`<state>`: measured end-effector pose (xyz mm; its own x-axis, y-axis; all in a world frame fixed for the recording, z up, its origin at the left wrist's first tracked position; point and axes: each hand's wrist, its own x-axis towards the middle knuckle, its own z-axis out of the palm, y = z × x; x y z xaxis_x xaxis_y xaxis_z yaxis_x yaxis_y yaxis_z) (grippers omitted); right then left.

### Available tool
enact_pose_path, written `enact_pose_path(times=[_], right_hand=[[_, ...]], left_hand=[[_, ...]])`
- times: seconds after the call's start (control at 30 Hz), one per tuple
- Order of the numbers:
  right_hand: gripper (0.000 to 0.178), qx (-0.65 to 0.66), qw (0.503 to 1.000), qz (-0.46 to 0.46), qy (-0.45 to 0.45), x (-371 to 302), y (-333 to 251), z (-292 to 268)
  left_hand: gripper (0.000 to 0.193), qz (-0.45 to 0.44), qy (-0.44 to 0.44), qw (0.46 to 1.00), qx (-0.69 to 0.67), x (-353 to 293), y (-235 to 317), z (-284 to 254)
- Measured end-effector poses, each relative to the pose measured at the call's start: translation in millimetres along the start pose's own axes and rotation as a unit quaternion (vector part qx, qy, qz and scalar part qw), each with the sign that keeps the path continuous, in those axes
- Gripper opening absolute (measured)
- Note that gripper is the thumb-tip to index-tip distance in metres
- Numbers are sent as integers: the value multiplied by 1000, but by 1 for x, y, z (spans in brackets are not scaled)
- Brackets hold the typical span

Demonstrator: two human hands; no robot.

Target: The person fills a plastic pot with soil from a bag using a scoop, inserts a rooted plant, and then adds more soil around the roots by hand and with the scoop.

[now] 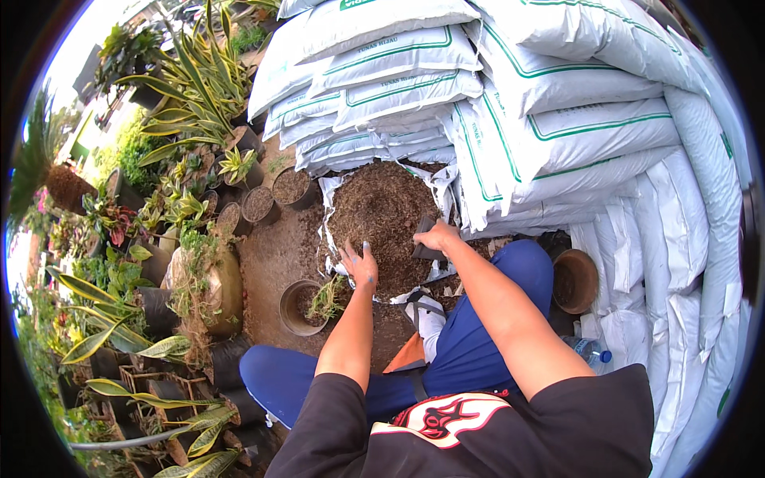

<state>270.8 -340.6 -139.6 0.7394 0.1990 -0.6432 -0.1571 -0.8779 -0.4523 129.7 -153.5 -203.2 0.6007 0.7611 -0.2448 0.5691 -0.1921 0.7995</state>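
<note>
Head view: A mound of dark brown soil mix [378, 199] is contained in a spread white bag [441, 188], whose crumpled rim is seen around the mound. The bag is set on the bare ground [267, 263], in front of the seated person.

A dark, flat-looking piece [429, 252] is held in the right hand [438, 237] at the right edge of the mound. Its long axis is directed roughly away from the person, across the line of the fingers; one end is pointed toward the bag's far edge, the other toward its near edge. The piece is partly covered by the fingers, which are closed around it, so its exact kind cannot be told.

The left hand [361, 267] is positioned at the near-left edge of the mound. Its fingers are spread wide and directed toward the far edge, and nothing is gripped. Whether the soil is touched cannot be told.

A round brown pot [288, 312] is placed on the ground left of the bag's near-left corner, with a green tuft [326, 300] at its right rim. White sacks [398, 54] with green lines are stacked beyond the bag's far and right edges.
</note>
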Motion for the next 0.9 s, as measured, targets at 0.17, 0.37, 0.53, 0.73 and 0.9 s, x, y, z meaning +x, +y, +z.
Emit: enact_pose_path(times=[0.17,0.37,0.53,0.73,0.9], right_hand=[[92,51,997,2,-52,22,0,7],[100,50,998,3,-41,-2,-42,11],[98,74,997,17,-10,8,-47,23],[97,228,973,3,-26,42,-26,27],[62,444,889,-31,-108,5,-40,6]], left_hand=[[68,0,-20,999,-50,1,35,9],[67,17,-41,998,43,15,22,14],[65,74,-88,993,-14,13,26,32],[69,56,-305,943,-118,11,64,36],[66,176,-269,947,12,18,75,-41]])
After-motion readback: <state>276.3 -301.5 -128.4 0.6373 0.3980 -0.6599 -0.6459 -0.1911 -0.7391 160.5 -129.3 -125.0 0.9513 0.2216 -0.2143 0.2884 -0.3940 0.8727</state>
